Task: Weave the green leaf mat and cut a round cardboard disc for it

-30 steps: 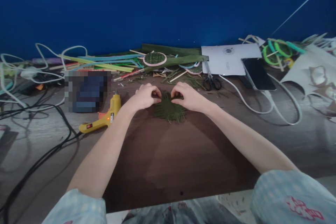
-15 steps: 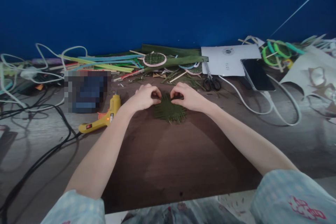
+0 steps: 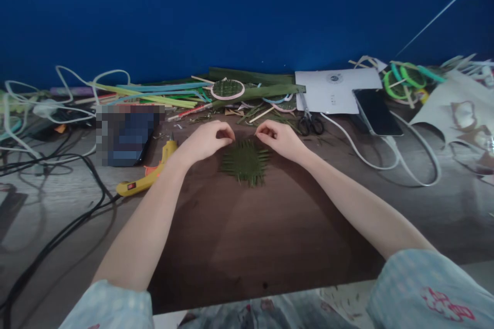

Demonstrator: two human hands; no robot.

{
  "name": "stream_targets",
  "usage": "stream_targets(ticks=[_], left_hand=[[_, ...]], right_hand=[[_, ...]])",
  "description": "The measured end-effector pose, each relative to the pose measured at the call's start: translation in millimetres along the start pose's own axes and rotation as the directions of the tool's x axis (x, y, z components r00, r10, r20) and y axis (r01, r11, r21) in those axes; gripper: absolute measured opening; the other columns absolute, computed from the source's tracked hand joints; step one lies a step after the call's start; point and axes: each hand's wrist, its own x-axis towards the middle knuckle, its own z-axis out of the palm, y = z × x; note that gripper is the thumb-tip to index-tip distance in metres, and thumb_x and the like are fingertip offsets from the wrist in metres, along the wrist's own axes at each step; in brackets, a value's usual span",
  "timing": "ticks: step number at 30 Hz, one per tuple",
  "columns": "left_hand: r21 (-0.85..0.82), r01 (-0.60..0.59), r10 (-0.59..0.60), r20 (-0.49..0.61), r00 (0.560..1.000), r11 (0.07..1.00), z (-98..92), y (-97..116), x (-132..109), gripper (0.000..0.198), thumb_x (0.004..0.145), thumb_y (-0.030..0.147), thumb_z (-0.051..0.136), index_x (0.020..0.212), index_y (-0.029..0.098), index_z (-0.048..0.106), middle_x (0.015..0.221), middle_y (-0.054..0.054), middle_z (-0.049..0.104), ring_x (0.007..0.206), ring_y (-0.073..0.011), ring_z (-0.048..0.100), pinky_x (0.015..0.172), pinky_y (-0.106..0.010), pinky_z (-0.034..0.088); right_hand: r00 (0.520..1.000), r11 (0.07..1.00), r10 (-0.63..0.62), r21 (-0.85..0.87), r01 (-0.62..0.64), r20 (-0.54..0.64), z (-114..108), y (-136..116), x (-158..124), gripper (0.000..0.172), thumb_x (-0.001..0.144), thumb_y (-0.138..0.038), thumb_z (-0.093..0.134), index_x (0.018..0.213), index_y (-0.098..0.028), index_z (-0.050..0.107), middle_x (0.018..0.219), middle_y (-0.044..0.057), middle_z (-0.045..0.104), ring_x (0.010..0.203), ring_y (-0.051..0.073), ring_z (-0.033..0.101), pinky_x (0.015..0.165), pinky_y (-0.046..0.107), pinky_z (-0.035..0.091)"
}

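1. A blue wall fills the upper part of the frame.
2. Below it spreads a brown table, its near edge crossing the bottom centre.
3. A white sheet with a round emblem lies right of centre, towards the wall.
4. The left hand is in the middle of the frame, thumb and forefinger curved, their tips nearly meeting at the mat's upper left; whether a strand is between them cannot be told.
5. The right hand, just right of centre, has its fingers curled and tips drawn together near the mat's upper right; whether they grip anything is too small to tell.
6. A yellow glue gun lies left of centre, partly behind the left forearm.
7. A woven green mat with fringed edges lies flat on the table at the centre, just below the fingertips.
8. A phone lies at the right, overlapping the sheet.
9. Black-handled scissors touch the sheet's left side.
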Motion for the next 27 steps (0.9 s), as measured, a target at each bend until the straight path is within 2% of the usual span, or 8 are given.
stream_targets(ticks=[4,6,11,15,18,20,24,27], left_hand=[[0.014,-0.024,0.025,-0.016,1.000,1.000,-2.1,7,-5,0.012,0.076,0.021,0.053,0.082,0.018,0.063,0.087,-0.001,0.064,0.083,-0.0156,0.058,0.076,-0.028,0.041],[0.067,-0.054,0.055,-0.010,0.998,0.996,2.4,16,-10,0.012,0.078,0.021,0.052,0.082,0.019,0.063,0.088,-0.001,0.064,0.084,-0.0163,0.058,0.076,-0.029,0.041],[0.317,-0.140,0.110,0.110,0.988,0.938,30.8,50,-25,0.010,0.081,0.018,0.051,0.086,0.017,0.059,0.088,-0.005,0.061,0.079,-0.0196,0.058,0.070,-0.032,0.043],[0.514,-0.152,0.118,0.098,0.988,0.844,49.7,67,-34,0.018,0.081,0.018,0.056,0.098,0.012,0.053,0.100,-0.012,0.057,0.092,-0.0260,0.056,0.074,-0.036,0.044],[0.555,-0.208,0.169,0.120,0.978,0.806,51.7,64,-39,0.017,0.082,0.014,0.054,0.098,0.012,0.052,0.100,-0.011,0.056,0.091,-0.0254,0.055,0.073,-0.036,0.045],[0.553,-0.281,0.244,0.141,0.959,0.784,49.3,57,-40,0.015,0.083,0.012,0.051,0.098,0.013,0.052,0.099,-0.010,0.056,0.090,-0.0241,0.054,0.072,-0.035,0.044],[0.511,-0.454,0.412,0.202,0.889,0.730,43.0,40,-43,0.023,0.083,0.005,0.046,0.101,0.017,0.055,0.102,-0.007,0.059,0.092,-0.0219,0.054,0.074,-0.034,0.043],[0.447,-0.561,0.509,0.243,0.826,0.696,39.2,29,-42,0.030,0.082,0.000,0.043,0.102,0.018,0.057,0.106,-0.006,0.062,0.096,-0.0203,0.055,0.079,-0.034,0.043]], right_hand=[[0.998,0.998,-0.056,-0.017,0.056,-0.029,1,1,0,0.007,0.077,-0.022,0.054,0.080,-0.017,0.057,0.069,0.000,0.054,0.058,0.011,0.044,0.058,0.025,0.036],[0.997,0.999,-0.043,-0.006,0.043,-0.067,1,2,2,0.005,0.076,-0.021,0.054,0.078,-0.017,0.056,0.071,0.000,0.055,0.060,0.011,0.046,0.059,0.025,0.037],[0.987,0.993,0.057,0.108,-0.041,-0.150,0,6,4,0.007,0.076,-0.022,0.051,0.077,-0.017,0.055,0.071,0.001,0.058,0.063,0.012,0.051,0.063,0.027,0.040],[0.976,0.973,0.096,0.226,-0.050,-0.197,1,11,6,0.008,0.075,-0.025,0.052,0.077,-0.017,0.055,0.072,0.001,0.057,0.065,0.013,0.051,0.063,0.027,0.041],[0.967,0.951,0.128,0.304,-0.057,-0.218,0,13,8,0.007,0.074,-0.025,0.053,0.075,-0.018,0.055,0.069,0.000,0.055,0.062,0.011,0.049,0.059,0.026,0.040],[0.956,0.931,0.172,0.356,-0.080,-0.236,-4,12,10,0.004,0.073,-0.022,0.053,0.074,-0.018,0.054,0.064,-0.002,0.052,0.055,0.009,0.046,0.054,0.024,0.037],[0.916,0.876,0.268,0.472,-0.103,-0.297,-24,10,15,0.009,0.072,-0.015,0.050,0.078,-0.019,0.055,0.060,-0.004,0.051,0.046,0.007,0.043,0.043,0.021,0.031],[0.899,0.883,0.286,0.455,-0.113,-0.332,-45,11,20,0.013,0.071,-0.010,0.048,0.077,-0.018,0.055,0.062,-0.002,0.054,0.048,0.007,0.046,0.043,0.021,0.032]])
